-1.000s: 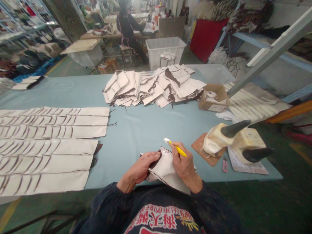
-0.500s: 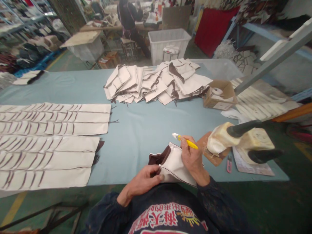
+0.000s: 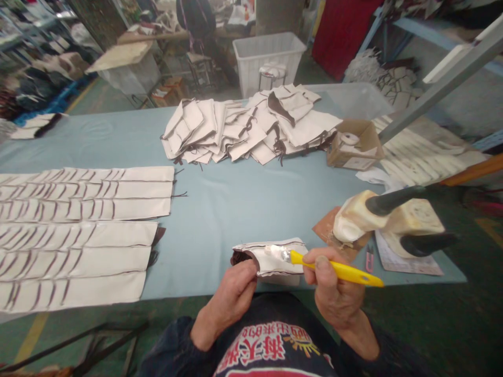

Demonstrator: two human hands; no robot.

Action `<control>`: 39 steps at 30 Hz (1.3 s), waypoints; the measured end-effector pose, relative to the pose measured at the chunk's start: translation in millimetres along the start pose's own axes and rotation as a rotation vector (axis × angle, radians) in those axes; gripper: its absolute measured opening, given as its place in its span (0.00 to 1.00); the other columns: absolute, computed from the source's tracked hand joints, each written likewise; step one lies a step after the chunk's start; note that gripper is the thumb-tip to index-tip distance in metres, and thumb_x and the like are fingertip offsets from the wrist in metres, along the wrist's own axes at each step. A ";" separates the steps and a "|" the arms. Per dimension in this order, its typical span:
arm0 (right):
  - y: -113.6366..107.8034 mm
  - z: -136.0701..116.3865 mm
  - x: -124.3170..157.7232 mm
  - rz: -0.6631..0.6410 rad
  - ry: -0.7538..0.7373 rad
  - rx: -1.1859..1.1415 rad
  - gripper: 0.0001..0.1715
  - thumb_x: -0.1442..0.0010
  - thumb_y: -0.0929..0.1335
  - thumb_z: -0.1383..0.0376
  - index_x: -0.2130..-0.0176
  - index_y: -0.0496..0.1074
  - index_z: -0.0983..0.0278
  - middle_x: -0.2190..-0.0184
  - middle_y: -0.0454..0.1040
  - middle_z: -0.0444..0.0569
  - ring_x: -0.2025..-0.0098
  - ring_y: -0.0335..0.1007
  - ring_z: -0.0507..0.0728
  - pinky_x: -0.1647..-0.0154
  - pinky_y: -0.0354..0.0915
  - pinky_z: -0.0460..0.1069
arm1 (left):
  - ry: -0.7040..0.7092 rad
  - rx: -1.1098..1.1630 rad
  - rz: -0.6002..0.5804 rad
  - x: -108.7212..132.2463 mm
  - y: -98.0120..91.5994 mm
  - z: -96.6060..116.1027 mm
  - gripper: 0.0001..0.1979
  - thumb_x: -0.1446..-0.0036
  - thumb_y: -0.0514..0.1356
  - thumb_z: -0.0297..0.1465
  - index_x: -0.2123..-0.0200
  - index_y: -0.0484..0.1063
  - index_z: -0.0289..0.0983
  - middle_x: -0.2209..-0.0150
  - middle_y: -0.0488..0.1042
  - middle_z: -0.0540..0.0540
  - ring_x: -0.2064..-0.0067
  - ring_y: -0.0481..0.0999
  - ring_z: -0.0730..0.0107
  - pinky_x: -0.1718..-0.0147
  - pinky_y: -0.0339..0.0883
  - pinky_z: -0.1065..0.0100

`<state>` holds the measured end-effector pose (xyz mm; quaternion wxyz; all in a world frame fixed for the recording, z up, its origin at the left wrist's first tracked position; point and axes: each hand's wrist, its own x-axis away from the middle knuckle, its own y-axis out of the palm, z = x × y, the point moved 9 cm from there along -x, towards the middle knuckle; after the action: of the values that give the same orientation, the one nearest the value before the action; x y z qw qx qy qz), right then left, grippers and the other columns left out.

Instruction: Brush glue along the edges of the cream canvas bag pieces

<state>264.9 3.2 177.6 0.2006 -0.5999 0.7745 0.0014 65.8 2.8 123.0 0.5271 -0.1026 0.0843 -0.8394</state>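
Smooth, glossy yellow plastic on the handle of the brush (image 3: 346, 273) at four o'clock, with shiny metal at its collar and wet-looking white paste (image 3: 275, 251) at the tip. At five, matt cream material, leather or cloth, impossible to tell which, on the pouch (image 3: 273, 266), over a dark brown, rough-looking lining (image 3: 242, 257). Similar matt cream for the stacks (image 3: 118, 260) at nine and the pile (image 3: 236, 136) at twelve. Smooth, faintly wrinkled covering on the table (image 3: 220, 204). Brown cardboard for the box (image 3: 351, 158) between two and three; yellowed plastic, crusted white, on the jug (image 3: 352, 210) just past three. Translucent plastic in the bin (image 3: 263, 58) at twelve. Dark printed cloth for the apron (image 3: 288, 309) at six.
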 end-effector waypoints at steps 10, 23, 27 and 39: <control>15.1 -79.7 6.9 -0.219 -0.340 0.130 0.10 0.33 0.61 0.71 0.65 0.66 0.58 0.78 0.73 0.38 0.80 0.70 0.50 0.74 0.67 0.45 | 0.313 -0.291 -0.025 -0.1 16.5 15.7 0.14 0.31 0.46 0.22 0.63 0.69 0.40 0.67 0.74 0.43 0.64 0.70 0.63 0.64 0.61 0.64; 13.5 -76.1 5.6 -0.162 -0.334 0.185 0.11 0.33 0.60 0.72 0.64 0.66 0.58 0.78 0.73 0.38 0.79 0.71 0.50 0.74 0.67 0.44 | 0.294 -0.319 0.018 -1.9 15.0 13.5 0.13 0.32 0.49 0.22 0.65 0.69 0.40 0.68 0.73 0.43 0.65 0.70 0.62 0.65 0.62 0.63; 15.3 -79.3 4.0 -0.173 -0.332 0.189 0.12 0.33 0.61 0.72 0.66 0.66 0.58 0.78 0.73 0.38 0.80 0.71 0.50 0.74 0.67 0.44 | 0.346 -0.354 0.030 -1.9 17.1 17.1 0.12 0.32 0.48 0.22 0.64 0.68 0.39 0.68 0.72 0.44 0.65 0.70 0.64 0.65 0.63 0.65; 2.4 -51.8 9.7 -0.096 -0.112 0.060 0.16 0.29 0.62 0.65 0.68 0.71 0.60 0.82 0.68 0.40 0.84 0.62 0.50 0.83 0.59 0.45 | 0.267 -0.163 0.054 -10.2 17.7 11.0 0.12 0.30 0.49 0.24 0.65 0.67 0.38 0.68 0.71 0.47 0.66 0.67 0.67 0.67 0.61 0.66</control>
<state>244.7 -17.7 221.6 0.2613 -0.6291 0.7321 0.0018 88.3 4.0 128.4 0.5235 -0.0301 0.2244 -0.8214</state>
